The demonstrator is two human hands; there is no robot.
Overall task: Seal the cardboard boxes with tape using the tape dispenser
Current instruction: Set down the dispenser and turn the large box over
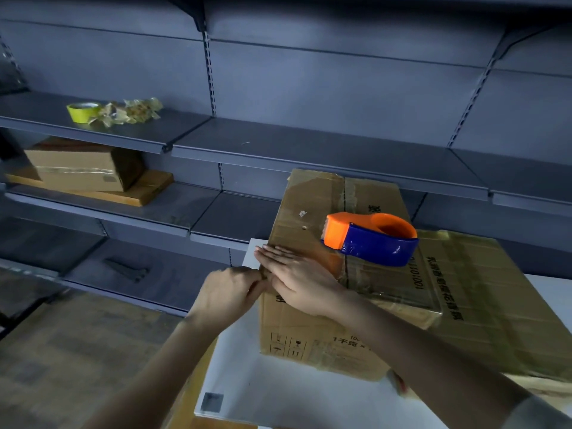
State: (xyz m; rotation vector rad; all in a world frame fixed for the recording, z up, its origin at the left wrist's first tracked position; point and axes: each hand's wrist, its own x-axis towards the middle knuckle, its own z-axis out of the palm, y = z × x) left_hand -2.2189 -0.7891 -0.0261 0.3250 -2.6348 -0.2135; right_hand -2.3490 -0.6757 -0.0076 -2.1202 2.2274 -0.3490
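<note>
A brown cardboard box (312, 218) lies on a white table (278, 394), with clear tape along its top seam. An orange and blue tape dispenser (371, 239) rests on the box top, untouched by either hand. My right hand (297, 274) lies flat with straight fingers on the box's near left top edge, pressing the tape down. My left hand (229, 289) is at the box's left side, fingers curled against the edge where the tape end hangs; what it pinches is too small to tell. A second flattened brown box (495, 289) lies under the first on the right.
Grey metal shelving (309, 150) runs behind the table. A yellow tape roll (82, 111) and crumpled used tape (133, 111) sit on an upper left shelf. Below them a taped cardboard box (83, 168) rests on a wooden board (139, 193). A dark metal bracket (127, 269) lies on a lower shelf.
</note>
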